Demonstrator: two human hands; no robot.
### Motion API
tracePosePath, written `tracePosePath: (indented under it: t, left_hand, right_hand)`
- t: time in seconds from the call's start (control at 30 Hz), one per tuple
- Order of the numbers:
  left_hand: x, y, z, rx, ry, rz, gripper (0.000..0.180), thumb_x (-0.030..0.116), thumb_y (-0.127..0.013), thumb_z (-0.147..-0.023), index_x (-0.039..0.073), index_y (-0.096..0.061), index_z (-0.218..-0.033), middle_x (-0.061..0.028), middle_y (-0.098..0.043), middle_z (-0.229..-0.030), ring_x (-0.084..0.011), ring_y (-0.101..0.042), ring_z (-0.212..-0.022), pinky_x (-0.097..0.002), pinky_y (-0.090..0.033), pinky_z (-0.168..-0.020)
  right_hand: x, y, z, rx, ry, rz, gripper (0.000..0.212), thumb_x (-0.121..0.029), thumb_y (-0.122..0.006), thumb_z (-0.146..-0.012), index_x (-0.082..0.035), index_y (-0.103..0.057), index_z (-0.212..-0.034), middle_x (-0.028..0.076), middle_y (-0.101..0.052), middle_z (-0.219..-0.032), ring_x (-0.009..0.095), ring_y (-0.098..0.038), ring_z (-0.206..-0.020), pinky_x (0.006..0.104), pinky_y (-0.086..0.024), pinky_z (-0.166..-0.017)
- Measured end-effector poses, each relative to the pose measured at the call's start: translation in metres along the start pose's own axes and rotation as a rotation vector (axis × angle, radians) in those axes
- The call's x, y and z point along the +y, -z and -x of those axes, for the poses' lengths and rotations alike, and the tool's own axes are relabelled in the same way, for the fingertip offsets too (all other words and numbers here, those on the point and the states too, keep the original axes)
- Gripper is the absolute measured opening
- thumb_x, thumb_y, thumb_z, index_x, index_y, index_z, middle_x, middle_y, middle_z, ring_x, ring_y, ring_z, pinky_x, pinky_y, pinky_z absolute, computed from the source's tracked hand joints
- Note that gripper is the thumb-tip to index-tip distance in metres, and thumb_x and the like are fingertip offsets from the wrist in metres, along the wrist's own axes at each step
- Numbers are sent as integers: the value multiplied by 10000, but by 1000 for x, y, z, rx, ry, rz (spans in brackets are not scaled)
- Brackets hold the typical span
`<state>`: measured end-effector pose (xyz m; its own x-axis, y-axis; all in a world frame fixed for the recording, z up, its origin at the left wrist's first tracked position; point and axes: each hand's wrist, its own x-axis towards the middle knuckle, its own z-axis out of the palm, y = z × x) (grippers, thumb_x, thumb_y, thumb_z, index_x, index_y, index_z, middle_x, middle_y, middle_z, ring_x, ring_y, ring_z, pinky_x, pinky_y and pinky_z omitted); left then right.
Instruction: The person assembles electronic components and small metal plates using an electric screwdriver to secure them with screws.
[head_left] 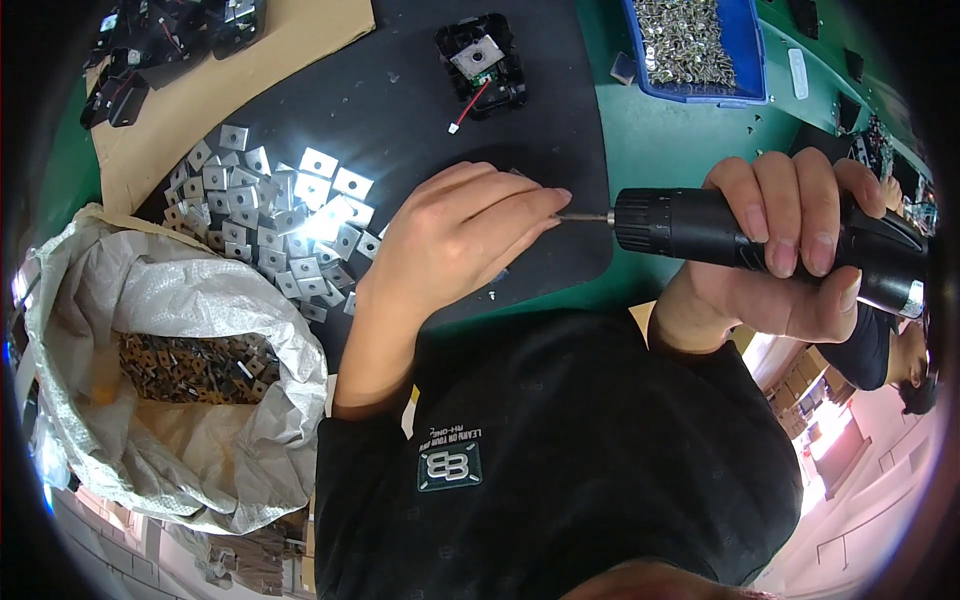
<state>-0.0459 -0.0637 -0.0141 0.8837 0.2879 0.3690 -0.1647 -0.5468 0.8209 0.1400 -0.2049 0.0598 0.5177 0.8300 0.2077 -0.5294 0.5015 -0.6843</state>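
Observation:
A black electric screwdriver [680, 222] lies level in my right hand [783, 212], whose fingers and thumb wrap round its body. Its thin metal bit [590, 217] points left, toward my left hand [455, 235]. The fingertips of my left hand are pinched together right at the bit's end. Whatever they hold there, if anything, is hidden or too small to make out. Beyond my left hand, a black plastic housing [512, 85] sits on the dark mat, with a square metal plate [478, 58] in it. A red wire [472, 104] with a white connector trails out of the housing.
Left of my left hand, many square holed metal plates [243, 198] are heaped on the black mat [400, 110]. A white woven sack [190, 290] of small parts stands nearer. A blue bin [690, 98] of screws stands far right. Black housings [180, 50] lie on cardboard [290, 45].

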Motion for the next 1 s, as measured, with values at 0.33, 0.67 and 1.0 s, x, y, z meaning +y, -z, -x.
tracePosePath:
  t: [0.33,0.67,1.0]
  left_hand:
    - [-1,2,2,13,7,43,283,34,-809,-714,26,-739,-989,-79,-696,-901,-226,-662,-747,-322,-549,-666]
    - [-1,3,1,4,19,51,280,31,-800,-726,13,-724,-994,-85,-691,-910,-241,-660,-759,-339,-544,-683]
    - [6,7,-4,32,-27,-70,287,109,-805,-737,-32,-712,-969,-143,-719,-912,-259,-684,-751,-332,-540,-629]
  right_hand:
    - [3,-7,-2,85,53,-72,438,-182,-770,-778,-146,-600,-1180,-72,-584,-830,60,-558,-717,249,-441,-786]
    - [5,-9,-4,104,75,-95,425,-174,-778,-762,-152,-617,-1154,-73,-588,-811,60,-570,-702,244,-462,-790]
    - [7,-11,-4,54,73,-132,444,-167,-776,-764,-159,-605,-1173,-66,-598,-822,65,-572,-708,242,-463,-780]
